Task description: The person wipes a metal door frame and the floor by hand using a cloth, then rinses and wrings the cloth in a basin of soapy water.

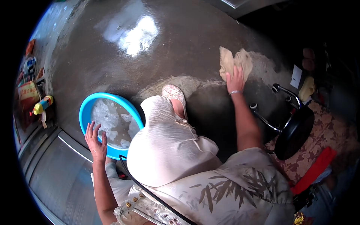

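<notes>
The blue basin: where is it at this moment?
In the head view, the blue basin sits on the wet floor at the person's left, with the left hand on its near rim beside the bent knee.

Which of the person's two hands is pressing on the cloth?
The right hand, wearing a bracelet, presses the beige cloth on the wet floor; the left hand rests on the blue basin's rim instead.
</notes>
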Demonstrator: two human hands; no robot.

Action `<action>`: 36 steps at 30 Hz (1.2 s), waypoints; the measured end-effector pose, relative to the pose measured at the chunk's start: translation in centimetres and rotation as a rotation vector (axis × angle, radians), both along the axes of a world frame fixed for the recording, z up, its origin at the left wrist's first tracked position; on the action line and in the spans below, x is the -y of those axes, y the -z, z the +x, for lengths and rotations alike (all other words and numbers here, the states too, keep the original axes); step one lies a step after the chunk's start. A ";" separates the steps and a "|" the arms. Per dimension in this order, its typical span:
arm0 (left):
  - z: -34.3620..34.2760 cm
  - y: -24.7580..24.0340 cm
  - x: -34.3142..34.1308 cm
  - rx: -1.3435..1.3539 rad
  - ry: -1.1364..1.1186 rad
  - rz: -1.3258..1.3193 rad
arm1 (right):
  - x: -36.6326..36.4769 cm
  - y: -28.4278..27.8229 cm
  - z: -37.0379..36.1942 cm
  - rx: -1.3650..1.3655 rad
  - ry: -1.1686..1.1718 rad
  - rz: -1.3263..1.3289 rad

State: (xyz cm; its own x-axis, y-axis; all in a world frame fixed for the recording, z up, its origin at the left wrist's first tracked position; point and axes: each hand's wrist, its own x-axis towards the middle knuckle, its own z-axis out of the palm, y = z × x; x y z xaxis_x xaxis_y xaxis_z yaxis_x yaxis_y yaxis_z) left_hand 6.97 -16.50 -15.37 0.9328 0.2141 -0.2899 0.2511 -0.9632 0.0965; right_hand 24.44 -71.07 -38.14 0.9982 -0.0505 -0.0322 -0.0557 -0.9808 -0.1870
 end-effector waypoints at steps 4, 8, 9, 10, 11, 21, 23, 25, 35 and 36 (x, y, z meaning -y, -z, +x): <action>-0.6 1.4 1.0 -0.043 0.042 -0.031 | -4.8 -0.1 -10.0 -0.058 -0.045 0.134; -0.2 0.9 3.4 -0.093 0.104 -0.008 | -6.1 -3.5 -18.8 -0.255 -0.578 0.242; -0.1 0.4 3.5 -0.077 0.123 0.006 | -4.7 -3.1 -19.6 -0.258 -0.641 0.233; 0.0 0.1 3.7 -0.061 0.143 0.020 | -2.2 -2.2 -20.5 -0.260 -0.702 0.223; -0.8 0.2 2.7 -0.018 0.134 0.018 | -0.1 -1.4 -20.7 -0.265 -0.770 0.214; -1.7 -2.1 0.0 -0.009 0.101 0.104 | 11.7 3.1 -1.2 -0.179 0.657 -0.006; -2.0 -2.1 0.4 -0.009 0.023 0.107 | 6.2 2.4 -3.6 -0.143 0.501 -0.009; -2.0 -1.3 0.8 -0.034 0.010 0.052 | 0.7 2.7 -11.6 -0.075 0.111 -0.082; -6.6 1.0 -0.5 -0.111 0.048 0.031 | 3.0 -2.6 -1.0 -0.154 -0.304 0.000; -6.6 1.3 -0.8 -0.117 0.034 0.015 | 4.7 -1.0 1.5 0.079 -0.269 -0.005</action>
